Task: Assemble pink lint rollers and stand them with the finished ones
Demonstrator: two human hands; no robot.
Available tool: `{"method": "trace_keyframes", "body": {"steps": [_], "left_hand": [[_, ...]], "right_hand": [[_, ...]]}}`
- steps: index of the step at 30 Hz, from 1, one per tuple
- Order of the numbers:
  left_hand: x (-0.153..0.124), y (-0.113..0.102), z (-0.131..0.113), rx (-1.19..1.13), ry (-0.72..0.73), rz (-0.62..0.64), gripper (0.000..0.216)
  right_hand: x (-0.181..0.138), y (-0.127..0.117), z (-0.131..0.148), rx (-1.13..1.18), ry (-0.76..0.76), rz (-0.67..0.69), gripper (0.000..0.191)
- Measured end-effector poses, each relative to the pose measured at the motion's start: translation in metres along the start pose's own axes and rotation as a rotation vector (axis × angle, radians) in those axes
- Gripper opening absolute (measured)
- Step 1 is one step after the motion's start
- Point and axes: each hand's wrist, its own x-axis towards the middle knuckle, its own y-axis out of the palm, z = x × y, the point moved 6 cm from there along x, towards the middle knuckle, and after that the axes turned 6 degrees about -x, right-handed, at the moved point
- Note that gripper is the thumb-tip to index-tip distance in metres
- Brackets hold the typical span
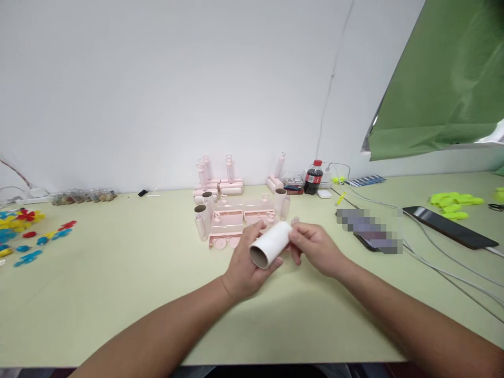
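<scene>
My left hand [246,265] is closed around a white paper roll [277,239] with a brown cardboard core. The roll lies tilted over the table, its hollow near end facing me. At its far right end, my right hand [317,247] is closed, thumb and fingers pinching the edge. Just beyond my hands lie pink plastic frames [227,218] with small wheel-like discs, partly covered by my left hand and the roll. Upright rolls [200,223] stand to the left of these frames, and another roll [280,202] stands at their right.
Pink-handled rollers [230,173] stand along the wall. A cola bottle [314,177] is at the back right. Phones [449,226] and white cables lie on the right, near yellow-green pieces [452,202]. Coloured plastic pieces [23,233] are spread at the left.
</scene>
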Motion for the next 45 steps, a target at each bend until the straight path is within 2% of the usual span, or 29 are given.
{"method": "trace_keyframes", "body": {"steps": [1,3,7,10,15,20,26,30,36,40,45], "left_hand": [[0.003,-0.007,-0.006,-0.013,0.057,-0.017,0.058],[0.011,-0.020,-0.015,-0.029,0.096,-0.033,0.046],[0.024,-0.038,-0.017,0.069,-0.022,-0.059,0.034],[0.023,-0.038,-0.013,0.100,-0.085,-0.002,0.027],[0.013,-0.035,-0.005,0.105,-0.089,0.114,0.028],[0.011,-0.033,0.007,0.128,-0.147,0.135,0.035],[0.009,-0.025,0.024,0.157,-0.260,0.171,0.034],[0.008,-0.024,0.026,0.127,-0.315,0.166,0.033],[0.008,-0.023,0.024,0.106,-0.318,0.203,0.037],[0.008,-0.022,0.024,0.107,-0.313,0.201,0.037],[0.007,-0.022,0.026,0.102,-0.319,0.198,0.037]], "right_hand": [[-0.001,0.012,-0.001,-0.027,0.025,0.064,0.042],[-0.003,0.023,-0.002,-0.188,0.007,0.086,0.033],[-0.006,0.030,-0.004,-0.735,-0.080,0.097,0.013],[-0.007,0.037,-0.010,-0.933,-0.077,0.167,0.012],[-0.005,0.040,-0.011,-0.922,-0.084,0.248,0.014],[-0.005,0.034,-0.009,-0.954,-0.097,0.217,0.015],[-0.009,0.041,-0.013,-1.062,-0.089,0.343,0.014],[-0.011,0.041,-0.007,-1.062,-0.113,0.336,0.013],[-0.017,0.043,-0.006,-0.988,-0.025,0.396,0.010],[-0.018,0.044,-0.007,-0.939,-0.058,0.417,0.009],[-0.015,0.037,-0.005,-0.793,-0.066,0.370,0.002]]}}
